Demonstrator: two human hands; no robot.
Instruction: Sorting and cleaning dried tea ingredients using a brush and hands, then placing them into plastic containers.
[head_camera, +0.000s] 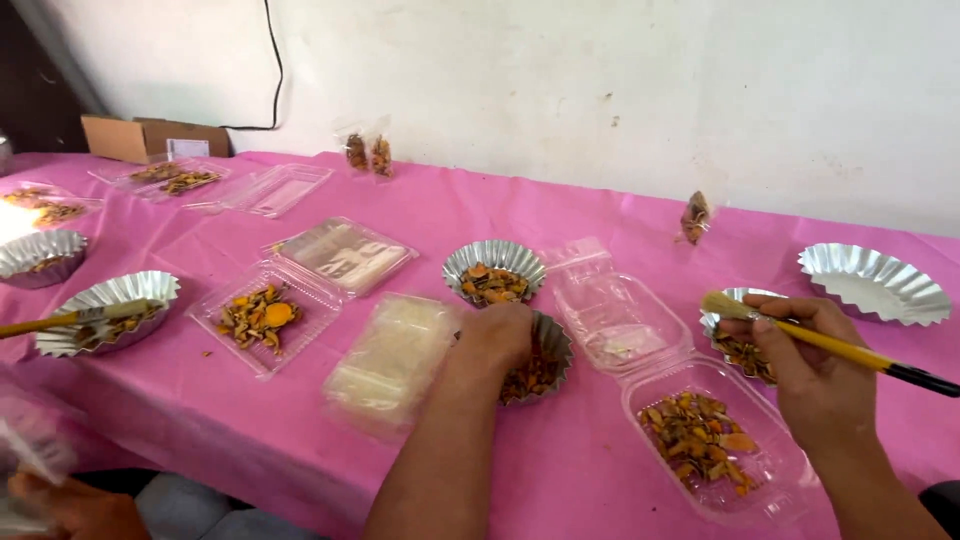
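My fingers (515, 325) on the left hand (497, 338) are curled down into a fluted foil cup (553, 345) of orange and brown dried pieces, and I can't tell whether they're pinching any, because the back of the hand hides the tips. That cup sits near the middle of the pink tablecloth (600, 470), just in front of a second foil cup (494, 268) holding the same dried pieces. Over on my right hand (812, 372), the fingers are pinched around the yellow handle of a brush (800, 335), thumb on top, with the pale bristles pointing left and the black end sticking out to the right. The bristles hang over another small foil cup (728, 322) of dried pieces, partly hidden behind my hand. Just below that lies an open clear plastic box (715, 440), one half filled with the same orange bits, the other half lying bare beside my left hand. To the left of my forearm there's a stack of clear bags (392, 360), then a clear tray (265, 315) with more pieces. An empty-looking foil dish (873, 283) sits at the far right. At the bottom left corner, another person's hand (70, 505) shows.
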